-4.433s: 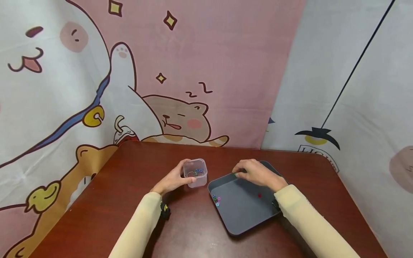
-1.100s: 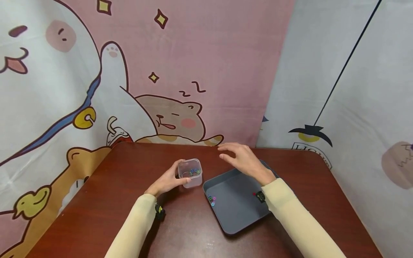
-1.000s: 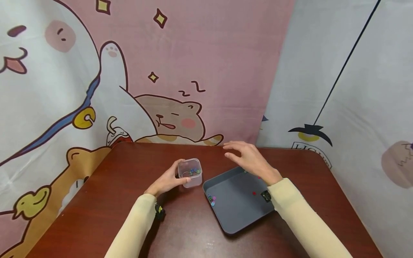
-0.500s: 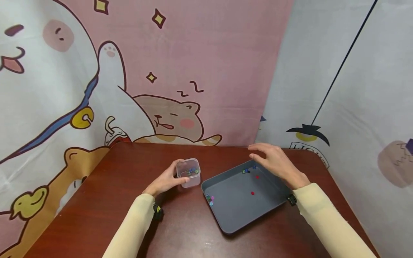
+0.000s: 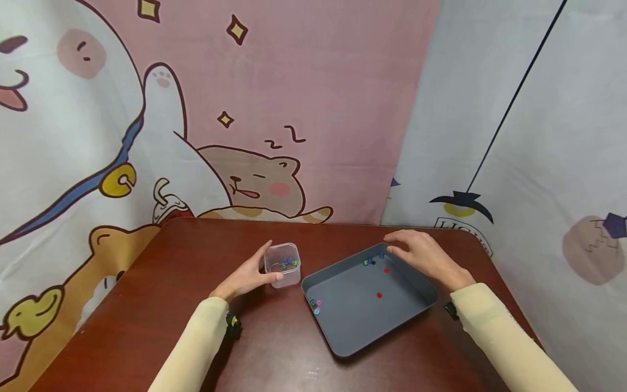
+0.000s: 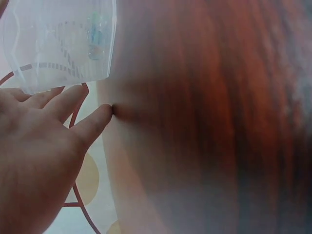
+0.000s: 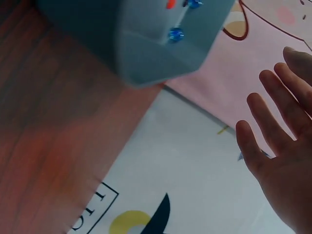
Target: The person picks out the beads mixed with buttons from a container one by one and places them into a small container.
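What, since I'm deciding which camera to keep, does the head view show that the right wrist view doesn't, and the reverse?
Only the head view: the left hand at the clear container, and a pink bead. Only the right wrist view: clear gaps between the fingers of the right hand. Both: that hand, the tray, blue beads, a red bead and the table.

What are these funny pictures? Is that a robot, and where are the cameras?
No robot! These are a person's own hands, a left hand and a right hand. One view comes from a camera worn on the head, looking forward and down. The sideways-looking views come from each wrist. On the brown table lies a gray tray with tiny colorful beads in it. The left hand holds a clear box with more beads inside. The right hand, by the tray's far corner, holds nothing I can see.
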Demonstrator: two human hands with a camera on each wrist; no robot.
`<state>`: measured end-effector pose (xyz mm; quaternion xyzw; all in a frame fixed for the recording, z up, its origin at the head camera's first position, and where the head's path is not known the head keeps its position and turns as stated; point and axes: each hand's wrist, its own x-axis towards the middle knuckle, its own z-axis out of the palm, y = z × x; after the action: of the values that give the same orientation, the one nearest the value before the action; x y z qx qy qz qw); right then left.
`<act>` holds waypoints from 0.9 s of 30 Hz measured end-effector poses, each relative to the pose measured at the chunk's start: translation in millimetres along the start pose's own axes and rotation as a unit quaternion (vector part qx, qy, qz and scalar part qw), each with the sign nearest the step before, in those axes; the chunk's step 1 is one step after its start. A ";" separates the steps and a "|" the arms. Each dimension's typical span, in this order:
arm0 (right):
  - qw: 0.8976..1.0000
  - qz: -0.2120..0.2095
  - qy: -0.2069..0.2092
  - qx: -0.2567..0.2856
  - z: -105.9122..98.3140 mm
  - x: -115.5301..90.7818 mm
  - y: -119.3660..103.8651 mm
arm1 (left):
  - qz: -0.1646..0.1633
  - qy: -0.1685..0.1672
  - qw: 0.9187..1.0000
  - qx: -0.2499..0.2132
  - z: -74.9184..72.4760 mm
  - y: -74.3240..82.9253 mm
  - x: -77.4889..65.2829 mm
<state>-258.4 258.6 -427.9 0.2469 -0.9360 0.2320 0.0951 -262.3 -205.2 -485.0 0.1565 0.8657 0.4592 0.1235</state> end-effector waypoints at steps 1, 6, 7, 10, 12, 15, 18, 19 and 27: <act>1.000 0.000 -0.004 0.001 1.9 -0.4 2.3 | 0.004 0.002 1.000 -0.001 -0.2 0.6 -0.2; 1.000 0.007 -0.027 -0.001 10.6 -0.2 10.0 | 0.020 0.032 0.999 0.013 -0.5 3.6 0.7; 0.999 0.009 -0.031 -0.002 12.3 0.2 11.4 | 0.022 0.040 0.999 0.021 -0.2 3.5 1.0; 0.999 0.012 -0.042 -0.009 17.0 2.2 14.7 | 0.028 0.056 0.997 0.042 0.9 4.6 1.8; 0.999 0.016 -0.048 -0.012 20.2 3.6 17.1 | 0.032 0.060 0.997 0.048 2.0 5.6 2.3; 0.998 0.019 -0.056 -0.010 24.5 5.2 18.9 | 0.033 0.062 0.996 0.059 3.7 5.9 2.6; 0.998 0.019 -0.064 -0.007 27.9 6.6 21.0 | 0.032 0.065 0.995 0.065 5.0 5.1 3.0; 0.998 0.019 -0.067 -0.006 28.7 7.1 21.5 | 0.032 0.066 0.995 0.067 5.3 4.7 3.1; 0.996 0.021 -0.089 -0.015 33.6 11.0 27.2 | 0.031 0.070 0.995 0.069 5.8 2.8 5.0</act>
<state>-283.8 258.8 -464.5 0.2450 -0.9491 0.1975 0.0106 -264.4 -197.4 -486.2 0.1588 0.8964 0.4121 0.0370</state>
